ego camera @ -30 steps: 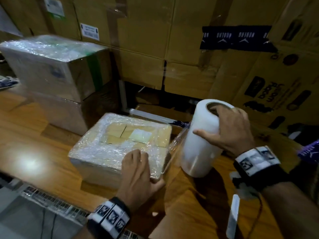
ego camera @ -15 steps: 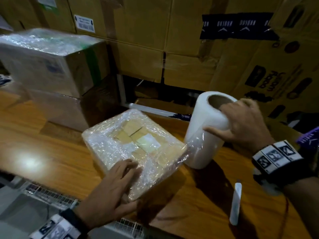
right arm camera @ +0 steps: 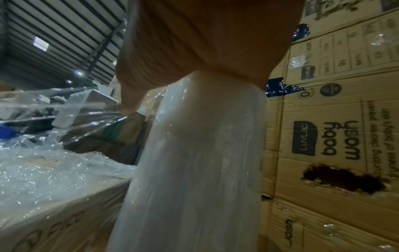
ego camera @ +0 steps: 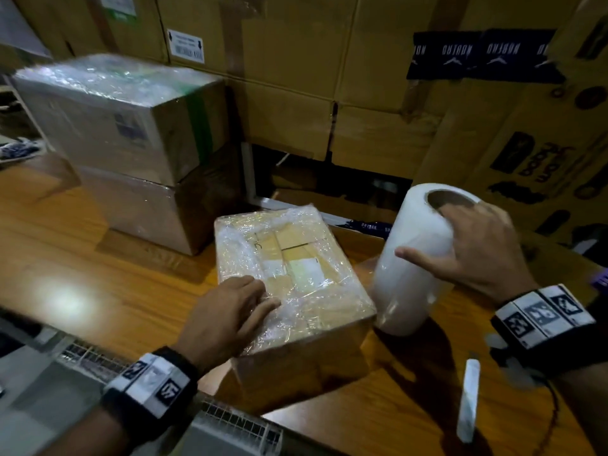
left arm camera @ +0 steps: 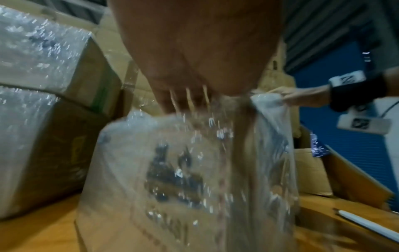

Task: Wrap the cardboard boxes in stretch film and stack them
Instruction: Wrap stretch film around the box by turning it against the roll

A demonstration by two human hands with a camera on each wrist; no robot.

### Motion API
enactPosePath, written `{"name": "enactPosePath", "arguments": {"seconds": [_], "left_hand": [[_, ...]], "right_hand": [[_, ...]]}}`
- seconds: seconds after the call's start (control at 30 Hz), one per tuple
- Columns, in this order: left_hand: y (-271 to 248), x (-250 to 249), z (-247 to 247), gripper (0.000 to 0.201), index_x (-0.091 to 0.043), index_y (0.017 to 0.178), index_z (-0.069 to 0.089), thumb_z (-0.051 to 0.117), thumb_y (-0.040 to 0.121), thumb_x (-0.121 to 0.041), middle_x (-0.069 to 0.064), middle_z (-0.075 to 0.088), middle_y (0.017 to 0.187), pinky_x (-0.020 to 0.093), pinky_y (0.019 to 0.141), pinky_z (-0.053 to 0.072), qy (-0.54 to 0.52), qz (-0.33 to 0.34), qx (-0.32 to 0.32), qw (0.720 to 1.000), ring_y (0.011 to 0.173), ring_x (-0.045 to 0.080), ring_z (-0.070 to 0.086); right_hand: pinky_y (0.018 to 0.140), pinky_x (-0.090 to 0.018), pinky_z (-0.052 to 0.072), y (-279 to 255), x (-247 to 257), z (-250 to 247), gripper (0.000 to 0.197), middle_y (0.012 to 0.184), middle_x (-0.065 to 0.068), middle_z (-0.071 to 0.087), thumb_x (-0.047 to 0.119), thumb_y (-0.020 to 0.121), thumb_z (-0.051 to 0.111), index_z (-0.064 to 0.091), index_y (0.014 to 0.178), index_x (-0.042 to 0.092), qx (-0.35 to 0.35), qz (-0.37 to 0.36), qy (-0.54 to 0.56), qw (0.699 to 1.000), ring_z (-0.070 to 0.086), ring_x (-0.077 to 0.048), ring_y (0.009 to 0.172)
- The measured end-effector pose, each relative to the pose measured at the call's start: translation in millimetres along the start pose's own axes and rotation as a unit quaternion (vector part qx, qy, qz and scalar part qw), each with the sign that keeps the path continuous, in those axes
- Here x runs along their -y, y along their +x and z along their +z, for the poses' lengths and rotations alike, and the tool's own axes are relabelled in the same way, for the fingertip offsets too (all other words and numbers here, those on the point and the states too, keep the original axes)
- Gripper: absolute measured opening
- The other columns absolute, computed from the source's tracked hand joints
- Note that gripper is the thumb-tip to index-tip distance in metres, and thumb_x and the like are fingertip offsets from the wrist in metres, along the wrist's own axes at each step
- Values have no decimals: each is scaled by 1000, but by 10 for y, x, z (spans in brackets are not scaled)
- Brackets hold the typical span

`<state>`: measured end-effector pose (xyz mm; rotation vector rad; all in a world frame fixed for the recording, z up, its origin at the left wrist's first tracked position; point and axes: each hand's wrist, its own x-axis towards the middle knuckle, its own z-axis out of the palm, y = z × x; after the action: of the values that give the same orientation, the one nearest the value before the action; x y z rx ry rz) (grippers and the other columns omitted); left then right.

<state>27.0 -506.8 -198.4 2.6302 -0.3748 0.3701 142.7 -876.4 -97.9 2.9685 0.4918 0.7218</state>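
A film-wrapped box (ego camera: pixel 289 278) sits mid-table (ego camera: pixel 98 284), long axis running from near edge toward the far carton wall (ego camera: pixel 296 60), w/ near end turned a bit right. Left hand (ego camera: pixel 227 320) lies flat on the box's near-left top, fingers straight & together, pressing the film. Film roll (ego camera: pixel 414 258) stands just right of the box, tilted, core opening up; film stretches from it to the box. Right hand (ego camera: pixel 473 255) grips the roll's top, fingers hooked over the rim, thumb spread across its side. Two wrapped boxes (ego camera: pixel 131 143) are stacked at far left. A white stick (ego camera: pixel 468 399) lies near the right wrist.
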Motion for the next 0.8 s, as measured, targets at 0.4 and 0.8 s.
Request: {"name": "enactPosePath", "arguments": {"seconds": [0.4,0.8], "left_hand": [[-98,-318,88,38,-20,119,75,74,82,-23,13,60,126,46,85,51,172,-11,-85,981,111,32,58],[-293,-57,479,66,-19,141,62,40,102,-67,3,65,133,40,100,40,182,93,6,979,119,23,58]], "right_hand": [[109,-53,38,0,-75,-16,108,113,-9,68,103,70,33,61,123,13,29,-18,3,999,61,-30,105],[97,-48,40,-57,-154,-58,70,105,-8,71,77,91,39,62,119,17,21,-53,-4,998,64,-27,98]]}}
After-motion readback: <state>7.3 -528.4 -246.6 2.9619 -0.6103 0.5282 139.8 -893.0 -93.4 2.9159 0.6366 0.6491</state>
